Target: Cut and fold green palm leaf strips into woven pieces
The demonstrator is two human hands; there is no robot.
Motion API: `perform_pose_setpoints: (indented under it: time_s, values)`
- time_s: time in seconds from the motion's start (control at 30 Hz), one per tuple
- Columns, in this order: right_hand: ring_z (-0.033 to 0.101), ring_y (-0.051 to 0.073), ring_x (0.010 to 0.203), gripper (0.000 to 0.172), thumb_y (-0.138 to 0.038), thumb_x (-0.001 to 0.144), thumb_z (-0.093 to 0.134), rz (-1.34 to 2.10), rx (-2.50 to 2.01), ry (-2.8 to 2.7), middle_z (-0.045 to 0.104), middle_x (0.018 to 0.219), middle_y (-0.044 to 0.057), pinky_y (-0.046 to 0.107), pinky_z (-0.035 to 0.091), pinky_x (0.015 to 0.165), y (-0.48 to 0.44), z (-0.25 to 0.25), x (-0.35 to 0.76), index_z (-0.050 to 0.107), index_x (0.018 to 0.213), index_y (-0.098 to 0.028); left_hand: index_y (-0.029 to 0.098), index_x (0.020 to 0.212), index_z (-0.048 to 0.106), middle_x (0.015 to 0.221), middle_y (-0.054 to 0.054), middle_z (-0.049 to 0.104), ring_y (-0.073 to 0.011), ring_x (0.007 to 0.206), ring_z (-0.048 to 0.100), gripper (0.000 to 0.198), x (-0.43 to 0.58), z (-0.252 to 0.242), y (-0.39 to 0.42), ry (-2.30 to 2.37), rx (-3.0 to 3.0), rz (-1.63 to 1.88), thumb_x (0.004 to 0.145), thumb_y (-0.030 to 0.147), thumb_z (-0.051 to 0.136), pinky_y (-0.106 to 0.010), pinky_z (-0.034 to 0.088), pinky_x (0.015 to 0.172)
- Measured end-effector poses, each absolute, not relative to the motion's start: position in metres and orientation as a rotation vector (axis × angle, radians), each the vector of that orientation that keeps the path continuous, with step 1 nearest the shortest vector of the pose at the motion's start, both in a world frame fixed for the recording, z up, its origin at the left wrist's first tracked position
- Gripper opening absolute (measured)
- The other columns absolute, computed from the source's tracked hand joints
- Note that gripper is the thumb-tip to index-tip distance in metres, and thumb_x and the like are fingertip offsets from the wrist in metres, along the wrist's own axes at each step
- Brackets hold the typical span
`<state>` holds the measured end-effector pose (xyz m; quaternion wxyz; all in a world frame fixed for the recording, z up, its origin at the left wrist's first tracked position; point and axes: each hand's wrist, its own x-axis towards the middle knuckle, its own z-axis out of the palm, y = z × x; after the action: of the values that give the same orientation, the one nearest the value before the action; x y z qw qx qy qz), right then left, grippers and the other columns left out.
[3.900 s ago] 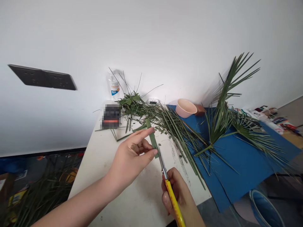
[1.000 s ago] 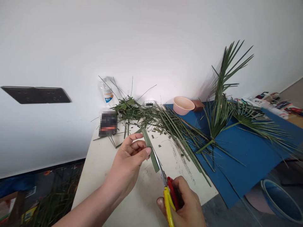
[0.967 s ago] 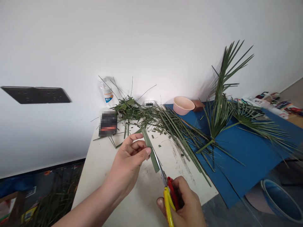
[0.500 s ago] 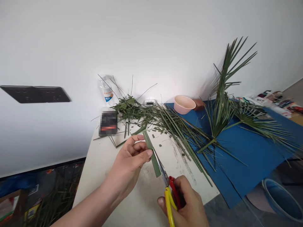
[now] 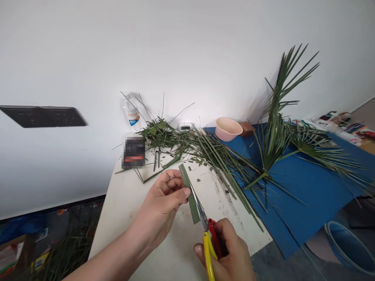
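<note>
Moved: left hand (image 5: 159, 207) brought the palm-leaf strip (image 5: 189, 194) nearer the yellow-handled scissors (image 5: 208, 253).
Left grip: pinching the strip.
Right grip: right hand (image 5: 225, 249) wrapped around the handles, blades spread.

A white table (image 5: 123, 210) runs back to the wall, scattered with small green leaf snippets (image 5: 199, 180) and a heap of cut palm leaves (image 5: 158, 132). A blue sheet (image 5: 304, 210) covers its right side, bearing a palm frond (image 5: 272, 156) and a pink bowl (image 5: 227, 128), with a small brown object (image 5: 246, 128), perhaps a dish, just beside it. Near the back are a clear plastic bottle (image 5: 131, 113) and a blurred-out dark object (image 5: 133, 152).
</note>
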<state>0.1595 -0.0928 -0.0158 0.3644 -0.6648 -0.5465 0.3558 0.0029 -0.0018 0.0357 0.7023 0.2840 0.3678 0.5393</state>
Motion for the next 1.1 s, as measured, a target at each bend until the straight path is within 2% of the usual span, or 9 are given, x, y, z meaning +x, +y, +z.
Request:
perform_pose_setpoints:
  time_s: [0.2,0.33,0.57,0.73,1.1]
  values:
    - [0.034,0.010,0.044,0.039,-0.053,0.070,0.069,0.971,-1.667,-1.394,0.043,0.050,-0.007,0.022,0.026,0.042,-0.093,-0.021,0.161,0.044,0.072,-0.023,0.018,0.075,0.065,0.072,0.001,0.062,-0.0091,0.063,0.052,0.014,0.003,0.036,0.000,0.834,0.691,1.183,0.070,0.012,0.076,-0.020,0.043,0.056]
    - [0.035,0.010,0.045,0.039,-0.051,0.068,0.071,1.006,-1.684,-1.389,0.043,0.050,-0.007,0.022,0.026,0.043,-0.095,-0.020,0.162,0.045,0.072,-0.023,0.018,0.072,0.067,0.068,0.002,0.063,-0.0088,0.059,0.053,0.008,0.002,0.036,0.002,0.844,0.671,1.174,0.074,0.016,0.074,-0.021,0.045,0.055]
    - [0.034,0.010,0.045,0.041,-0.054,0.068,0.069,1.010,-1.729,-1.383,0.042,0.050,-0.007,0.022,0.027,0.043,-0.096,-0.018,0.162,0.043,0.072,-0.023,0.017,0.067,0.066,0.061,0.002,0.062,-0.0093,0.054,0.055,0.010,0.003,0.038,0.001,0.862,0.671,1.170,0.073,0.018,0.075,-0.022,0.047,0.053]
    - [0.039,0.012,0.045,0.038,-0.048,0.065,0.074,0.903,-1.783,-1.404,0.045,0.049,-0.007,0.023,0.029,0.044,-0.096,-0.012,0.163,0.045,0.073,-0.024,0.016,0.062,0.064,0.053,0.003,0.058,-0.0092,0.049,0.054,0.015,0.004,0.041,-0.002,0.916,0.713,1.148,0.071,0.017,0.075,-0.020,0.045,0.046]
    - [0.039,0.013,0.046,0.038,-0.051,0.068,0.071,0.902,-1.779,-1.436,0.045,0.050,-0.006,0.024,0.029,0.046,-0.097,-0.011,0.164,0.044,0.072,-0.024,0.017,0.062,0.064,0.052,0.004,0.059,-0.0083,0.047,0.054,0.014,0.004,0.040,-0.005,0.894,0.656,1.112,0.073,0.014,0.073,-0.018,0.045,0.043]
